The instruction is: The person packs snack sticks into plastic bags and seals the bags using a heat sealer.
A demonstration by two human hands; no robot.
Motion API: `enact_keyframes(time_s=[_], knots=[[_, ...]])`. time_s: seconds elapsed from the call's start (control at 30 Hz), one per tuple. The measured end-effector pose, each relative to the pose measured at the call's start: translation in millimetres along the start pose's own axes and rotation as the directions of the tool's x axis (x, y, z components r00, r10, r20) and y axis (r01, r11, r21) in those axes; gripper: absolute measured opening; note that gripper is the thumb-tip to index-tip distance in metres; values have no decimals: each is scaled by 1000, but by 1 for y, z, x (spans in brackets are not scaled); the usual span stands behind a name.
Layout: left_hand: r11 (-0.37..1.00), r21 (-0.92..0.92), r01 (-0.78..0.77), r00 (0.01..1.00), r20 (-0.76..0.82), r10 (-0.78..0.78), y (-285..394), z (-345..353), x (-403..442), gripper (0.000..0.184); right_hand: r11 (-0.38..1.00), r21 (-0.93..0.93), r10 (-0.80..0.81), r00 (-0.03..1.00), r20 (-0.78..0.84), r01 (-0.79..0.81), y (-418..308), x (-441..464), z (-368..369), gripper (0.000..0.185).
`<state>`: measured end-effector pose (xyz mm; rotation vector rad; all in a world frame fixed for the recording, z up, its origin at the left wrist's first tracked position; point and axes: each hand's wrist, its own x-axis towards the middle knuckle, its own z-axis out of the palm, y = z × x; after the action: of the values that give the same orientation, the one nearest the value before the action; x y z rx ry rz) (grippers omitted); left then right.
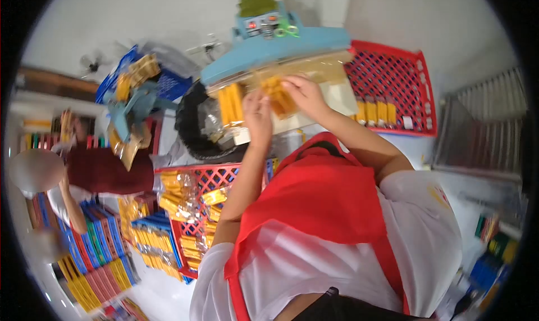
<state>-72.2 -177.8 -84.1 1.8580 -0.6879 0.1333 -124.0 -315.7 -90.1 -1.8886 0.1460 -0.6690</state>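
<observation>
Both hands work close together at the front of a blue machine (pixel 281 50). The right hand (pixel 306 95) has its fingers closed on the far side of a yellow bundle (pixel 281 100), which lies between the hands. The left hand (pixel 257 114) is beside that bundle with its fingers bent, near a second yellow bundle (pixel 231 103) on its outer side; blur hides whether it grips either one. Both bundles are at the machine's near edge, over the pale tabletop (pixel 338 101). The step in hand looks like handling and lining up the bundle at the machine; moving it well calls for support from both sides, level and square, with fingertips kept out from under the machine's blue bar. To the right, a red basket (pixel 428 96) holds a row of yellow packs (pixel 371 112). To the left stands a bin lined with a black bag (pixel 188 121), and nearer the body a red crate (pixel 196 222) holds wrapped yellow packs (pixel 178 204). Farther left, another person (pixel 109 170) is beside a second blue machine (pixel 123 114).
</observation>
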Motion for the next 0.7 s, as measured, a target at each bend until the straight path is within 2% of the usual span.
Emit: enact_keyframes(time_s=[0.03, 0.07, 0.1, 0.13, 0.17, 0.2, 0.23, 0.3, 0.37, 0.4, 0.47, 0.5, 0.53, 0.57, 0.6, 0.67, 0.7], knots=[[1000, 2, 6, 1000, 3, -6, -7, 1, 2, 22, 987, 110, 114, 992, 49, -119, -6, -1, -5, 20], [974, -180, 136, 991, 12, -136, -3, 3, 3, 20, 986, 75, 144, 986, 81, -150, -11, -1, -10, 17], [944, -248, 218, 976, 72, -206, 0, 1, 4, 18, 982, 46, 176, 978, 116, -182, -13, -4, -14, 14], [935, -278, 221, 973, 126, -193, -5, -2, 2, 15, 977, 33, 206, 976, 77, -209, -6, -10, -16, 14], [956, -251, 152, 981, 155, -115, -6, -4, -1, 15, 993, 106, 49, 997, 55, -55, 2, -12, -15, 12], [916, -366, 167, 984, 122, -131, 0, -2, -6, 10, 978, 178, -117, 993, 30, 110, 1, -12, -17, 9], [952, -294, 83, 988, 147, -40, -2, -6, -7, 8, 979, 173, -115, 993, 17, 110, 0, -12, -23, 9], [976, -218, -5, 983, 177, 45, -1, -10, -6, 8, 962, 271, -41, 974, 224, -21, -9, -14, -32, 7], [932, -357, 66, 966, 256, 29, 5, -14, -2, 4, 950, 310, -56, 960, 274, -34, -12, -10, -39, 8], [937, -344, 62, 971, 239, 23, 5, -18, -1, 4, 937, 346, -74, 943, 325, -46, -14, -7, -39, 9], [857, -498, 133, 954, 299, 26, 7, -23, 0, 5, 927, 374, -111, 939, 326, -20, -20, -5, -43, 9], [825, -544, 152, 961, 276, 5, 13, -21, 1, 6, 924, 383, -127, 941, 312, -3, -21, -4, -42, 9], [786, -570, 239, 954, 288, -81, 14, -19, 3, 8, 916, 401, -146, 931, 334, 0, -20, -1, -37, 9], [772, -519, 365, 926, 288, -244, 13, -12, 7, 10, 834, 508, 77, 956, 282, -217, -17, 0, -31, 8], [733, -475, 487, 873, 279, -400, 11, -5, 13, 13, 688, 603, 309, 915, 258, -403, -12, 0, -26, 8], [491, -780, 388, 909, 235, -344, -18, 15, 15, 15, 682, 615, 312, 918, 244, -396, 11, 6, -19, 10], [473, -795, 380, 904, 210, -373, -12, 17, 14, 20, 676, 629, 333, 920, 205, -384, 11, 11, -20, 13]])
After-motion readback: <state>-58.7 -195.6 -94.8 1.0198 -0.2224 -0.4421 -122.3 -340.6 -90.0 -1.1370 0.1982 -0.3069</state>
